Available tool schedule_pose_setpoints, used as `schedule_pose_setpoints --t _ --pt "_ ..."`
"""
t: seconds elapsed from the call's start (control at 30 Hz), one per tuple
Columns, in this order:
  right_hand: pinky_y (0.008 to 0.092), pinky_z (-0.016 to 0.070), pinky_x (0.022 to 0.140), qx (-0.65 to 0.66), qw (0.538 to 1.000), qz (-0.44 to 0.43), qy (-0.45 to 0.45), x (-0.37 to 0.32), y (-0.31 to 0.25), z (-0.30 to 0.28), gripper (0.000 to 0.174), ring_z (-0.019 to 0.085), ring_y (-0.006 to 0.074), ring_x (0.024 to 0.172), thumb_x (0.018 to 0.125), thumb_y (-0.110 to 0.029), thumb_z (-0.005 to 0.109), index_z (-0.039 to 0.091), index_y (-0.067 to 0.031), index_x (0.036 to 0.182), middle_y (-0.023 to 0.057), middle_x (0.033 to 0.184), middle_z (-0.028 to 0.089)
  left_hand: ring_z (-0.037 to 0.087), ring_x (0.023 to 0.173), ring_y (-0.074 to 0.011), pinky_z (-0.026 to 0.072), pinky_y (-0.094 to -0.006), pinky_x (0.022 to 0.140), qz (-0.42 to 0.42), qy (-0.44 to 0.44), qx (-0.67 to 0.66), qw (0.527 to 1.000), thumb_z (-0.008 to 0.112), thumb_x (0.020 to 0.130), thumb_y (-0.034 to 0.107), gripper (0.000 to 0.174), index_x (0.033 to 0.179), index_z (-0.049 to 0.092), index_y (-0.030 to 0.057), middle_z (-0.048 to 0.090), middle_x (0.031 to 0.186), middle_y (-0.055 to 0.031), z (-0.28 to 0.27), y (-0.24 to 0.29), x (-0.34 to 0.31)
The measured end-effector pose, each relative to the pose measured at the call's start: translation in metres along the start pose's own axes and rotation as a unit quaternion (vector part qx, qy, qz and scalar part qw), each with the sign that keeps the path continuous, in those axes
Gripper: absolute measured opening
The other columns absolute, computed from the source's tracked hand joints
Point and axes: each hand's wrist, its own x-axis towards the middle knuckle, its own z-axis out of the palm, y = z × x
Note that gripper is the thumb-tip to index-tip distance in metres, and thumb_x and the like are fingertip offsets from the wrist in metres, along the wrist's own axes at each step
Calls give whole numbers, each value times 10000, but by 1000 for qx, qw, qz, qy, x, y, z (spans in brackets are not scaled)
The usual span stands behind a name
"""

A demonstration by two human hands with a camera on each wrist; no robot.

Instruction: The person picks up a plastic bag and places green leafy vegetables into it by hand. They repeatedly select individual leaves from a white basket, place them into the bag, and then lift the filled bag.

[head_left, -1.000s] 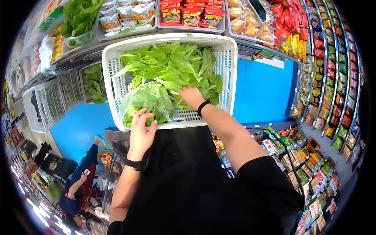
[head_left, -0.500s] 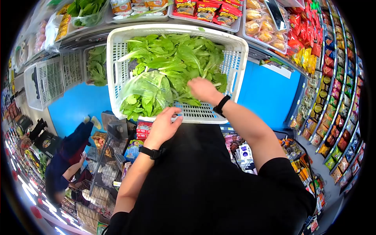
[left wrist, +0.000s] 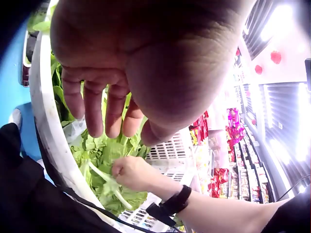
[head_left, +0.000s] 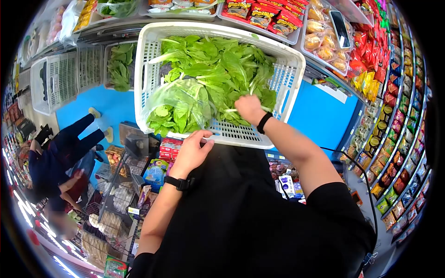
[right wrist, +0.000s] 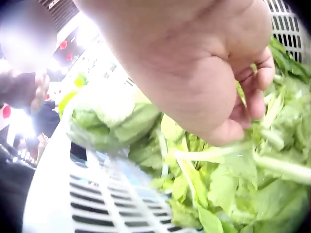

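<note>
A white slotted basket (head_left: 296, 60) holds loose leafy greens (head_left: 218, 60). Inside its near left part lies a clear plastic bag (head_left: 160, 97) with more greens in it. My right hand (head_left: 250, 109) is down among the loose greens, fingers curled with bits of leaf between them. A pale stem (right wrist: 204, 154) shows just under its thumb in the right wrist view. My left hand (head_left: 193, 150) is at the basket's near rim, below the bag. In the left wrist view the left fingers (left wrist: 115, 109) hang loosely extended with nothing in them.
Behind the basket stand trays of red snack packets (head_left: 264, 16) and packaged buns (head_left: 320, 34). A phone (head_left: 340, 28) lies on the buns. Shelves of packets curve along the right. At left are an empty white crate (head_left: 60, 78), a wire rack and another person (head_left: 51, 162).
The head view has shifted, so the basket appears farther right and higher. My right hand has moved right across the greens; the left has slid right along the near rim, away from the bag.
</note>
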Motion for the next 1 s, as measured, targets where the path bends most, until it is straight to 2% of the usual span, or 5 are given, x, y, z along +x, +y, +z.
schedule_pose_setpoints --t 0.2,0.37,0.5,0.73,1.0 --pt "450 597 805 6 992 87 91 -2 4 -44 143 739 300 1000 914 -146 661 799 -119 938 123 1032 764 767 975 -262 588 -366 829 0 6 -5 1000 756 1004 158 274 1237 712 19 742 1148 -155 3 -3 -2" --pt "426 535 941 -1 973 -217 80 28 -47 -32 243 660 269 1192 952 -234 652 824 -175 1114 85 1301 724 766 972 -269 593 -372 834 5 2 9 1000 760 1002 158 271 1229 709 20 738 1138 -160 2 -1 -4" --pt "418 398 1075 -147 952 -204 177 51 -47 46 266 498 228 1367 979 -279 652 831 -250 1172 23 1503 584 766 975 -270 595 -372 842 -3 8 7 1000 759 1002 155 278 1234 703 13 739 1142 -156 -2 7 -10" --pt "414 419 1042 -128 953 -208 181 30 24 5 160 551 252 1245 891 -245 701 819 -197 986 29 1164 662 762 991 -258 601 -366 872 -11 19 -17 1000 758 1006 160 290 1250 702 13 748 1176 -147 -2 -9 -17" --pt "423 419 1042 -249 949 -77 175 -26 55 -40 135 538 275 1253 878 -204 692 800 -161 947 74 1133 651 745 948 -270 596 -369 855 -6 9 -25 1000 761 1009 180 301 1264 708 27 742 1162 -153 -1 -2 -13"
